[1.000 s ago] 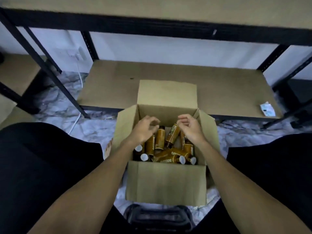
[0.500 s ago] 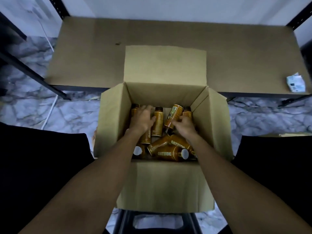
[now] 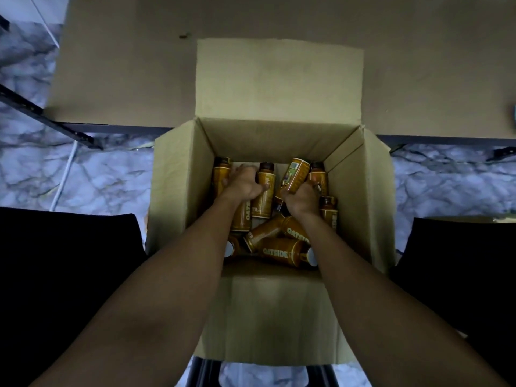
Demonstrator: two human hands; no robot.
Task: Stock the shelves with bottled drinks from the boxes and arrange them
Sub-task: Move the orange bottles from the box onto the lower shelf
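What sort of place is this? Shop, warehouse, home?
Probably a shop stockroom: a bare board shelf on a black metal frame, an open carton of Oatside bottles, marble-pattern floor.

cardboard box (image 3: 279,317) open, brown bottles (image 3: 282,251) inside | left hand (image 3: 245,183) grips standing bottle (image 3: 242,217) | right hand (image 3: 302,201) grips tilted bottle (image 3: 294,176)
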